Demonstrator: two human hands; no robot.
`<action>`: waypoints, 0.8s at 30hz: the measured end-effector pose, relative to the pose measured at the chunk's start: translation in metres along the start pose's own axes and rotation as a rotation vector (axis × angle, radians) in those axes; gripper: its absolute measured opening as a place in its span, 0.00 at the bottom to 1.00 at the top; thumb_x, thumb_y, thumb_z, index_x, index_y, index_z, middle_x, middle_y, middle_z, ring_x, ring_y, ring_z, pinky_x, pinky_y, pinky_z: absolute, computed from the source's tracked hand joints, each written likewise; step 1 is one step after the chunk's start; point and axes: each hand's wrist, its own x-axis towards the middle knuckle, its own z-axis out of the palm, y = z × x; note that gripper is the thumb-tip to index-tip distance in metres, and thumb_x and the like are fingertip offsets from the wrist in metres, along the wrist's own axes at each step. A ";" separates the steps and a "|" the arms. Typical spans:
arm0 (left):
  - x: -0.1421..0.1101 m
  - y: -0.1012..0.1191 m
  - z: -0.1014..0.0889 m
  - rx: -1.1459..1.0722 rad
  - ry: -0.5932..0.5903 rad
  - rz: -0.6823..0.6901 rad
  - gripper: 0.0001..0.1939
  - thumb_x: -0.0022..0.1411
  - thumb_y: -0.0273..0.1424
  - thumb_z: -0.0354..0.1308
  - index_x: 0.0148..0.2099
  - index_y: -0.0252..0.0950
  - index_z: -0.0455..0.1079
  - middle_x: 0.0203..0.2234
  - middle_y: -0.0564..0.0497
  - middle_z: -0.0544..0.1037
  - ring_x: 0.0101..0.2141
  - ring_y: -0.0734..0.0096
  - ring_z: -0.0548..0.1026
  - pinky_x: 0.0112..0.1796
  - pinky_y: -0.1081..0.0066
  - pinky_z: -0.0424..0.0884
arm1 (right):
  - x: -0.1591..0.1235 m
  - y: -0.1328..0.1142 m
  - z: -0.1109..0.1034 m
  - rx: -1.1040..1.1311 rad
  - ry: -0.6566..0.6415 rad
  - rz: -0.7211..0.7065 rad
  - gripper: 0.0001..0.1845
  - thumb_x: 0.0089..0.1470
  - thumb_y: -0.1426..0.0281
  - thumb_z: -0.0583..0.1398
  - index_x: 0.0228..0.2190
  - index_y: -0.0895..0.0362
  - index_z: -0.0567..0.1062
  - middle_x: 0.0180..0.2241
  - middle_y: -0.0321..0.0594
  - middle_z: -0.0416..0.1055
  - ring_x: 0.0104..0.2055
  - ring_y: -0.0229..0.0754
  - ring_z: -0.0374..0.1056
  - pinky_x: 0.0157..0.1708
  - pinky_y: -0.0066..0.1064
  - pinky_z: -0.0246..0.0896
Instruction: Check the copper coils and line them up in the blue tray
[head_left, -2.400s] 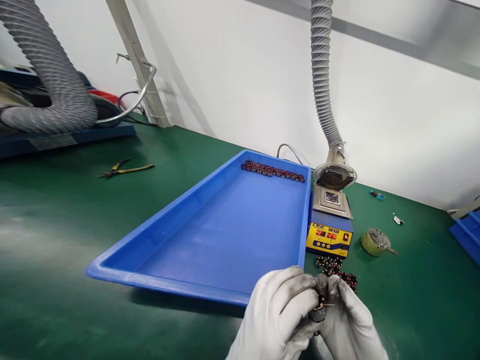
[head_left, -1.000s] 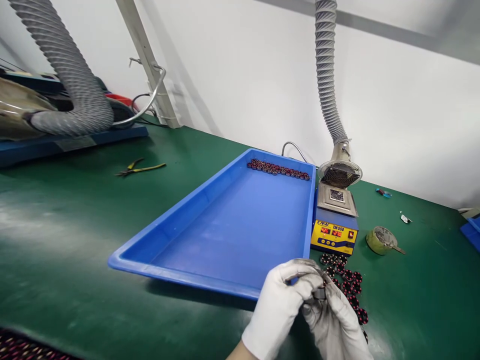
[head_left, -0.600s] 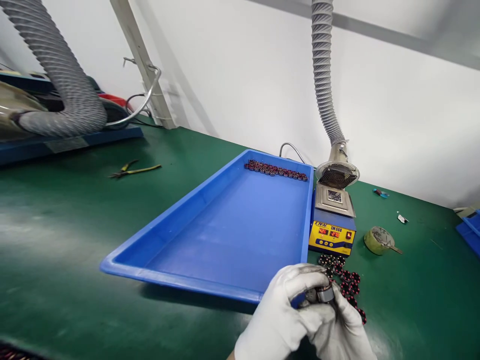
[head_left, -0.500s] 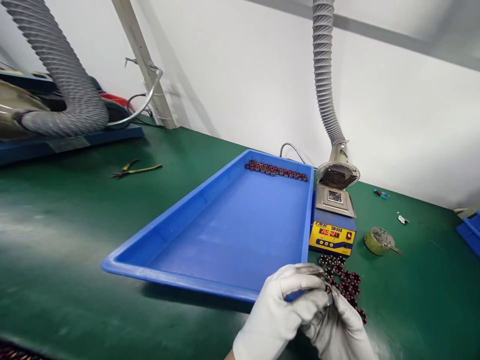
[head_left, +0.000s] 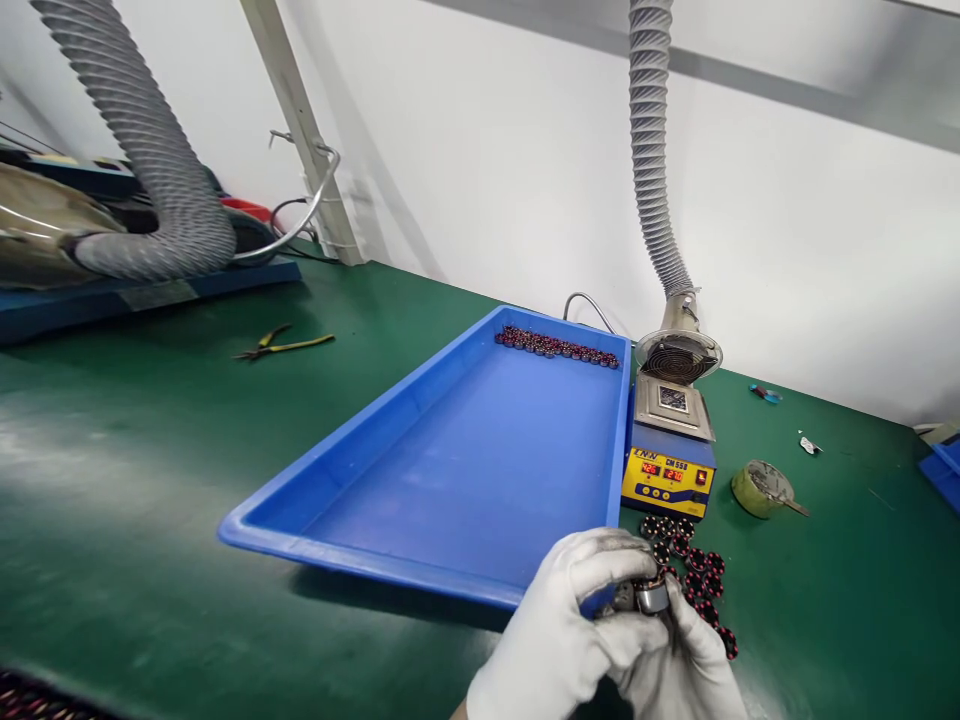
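Observation:
Both gloved hands are together at the lower right, just past the near right corner of the blue tray (head_left: 465, 470). My left hand (head_left: 562, 620) has its fingers curled over a small round wound coil part (head_left: 652, 598) with a shiny metal side. From the right, the thumb and fingers of my right hand (head_left: 697, 660) press against the same part; its palm is partly hidden. Close behind the fingers, several similar dark coil parts (head_left: 697, 565) with pinkish ends lie on the green table. More of them stand in rows (head_left: 555, 347) at the tray's far end.
A yellow-and-blue solder pot (head_left: 667, 485) with lit digits stands right of the tray, under a grey extraction hose (head_left: 651, 150). Beside it sits a small cup (head_left: 757, 490) with a flat handle or stick. Cutting pliers (head_left: 285, 345) lie left of the tray.
The coil part has been turned between my fingers, and its shiny side now shows more. The view has shifted slightly; the hands stay in nearly the same place.

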 end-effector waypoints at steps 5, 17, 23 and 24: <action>0.008 0.009 0.001 -0.374 0.043 -0.197 0.03 0.43 0.27 0.60 0.22 0.36 0.75 0.27 0.47 0.77 0.32 0.64 0.73 0.34 0.73 0.68 | -0.005 -0.008 0.017 0.077 -0.118 0.143 0.15 0.40 0.67 0.69 0.34 0.54 0.76 0.33 0.38 0.77 0.32 0.37 0.73 0.33 0.27 0.68; 0.004 0.014 -0.011 -0.335 -0.040 -0.323 0.06 0.41 0.25 0.58 0.24 0.34 0.75 0.28 0.46 0.77 0.32 0.62 0.73 0.34 0.72 0.68 | -0.005 -0.009 0.006 0.054 -0.074 0.109 0.19 0.37 0.68 0.70 0.35 0.53 0.76 0.35 0.39 0.76 0.32 0.41 0.73 0.31 0.30 0.69; 0.003 0.011 -0.005 -0.521 0.059 -0.326 0.04 0.41 0.29 0.60 0.23 0.33 0.73 0.24 0.47 0.75 0.26 0.67 0.71 0.28 0.75 0.65 | -0.002 -0.005 -0.001 -0.050 -0.066 0.055 0.18 0.39 0.67 0.69 0.35 0.56 0.73 0.32 0.42 0.76 0.30 0.45 0.73 0.32 0.38 0.69; 0.002 0.009 -0.006 -0.563 0.109 -0.295 0.04 0.42 0.29 0.61 0.24 0.34 0.73 0.24 0.48 0.75 0.27 0.68 0.71 0.29 0.75 0.66 | -0.001 -0.005 -0.002 -0.087 -0.046 0.019 0.18 0.38 0.66 0.69 0.33 0.56 0.73 0.30 0.41 0.76 0.30 0.45 0.73 0.31 0.37 0.69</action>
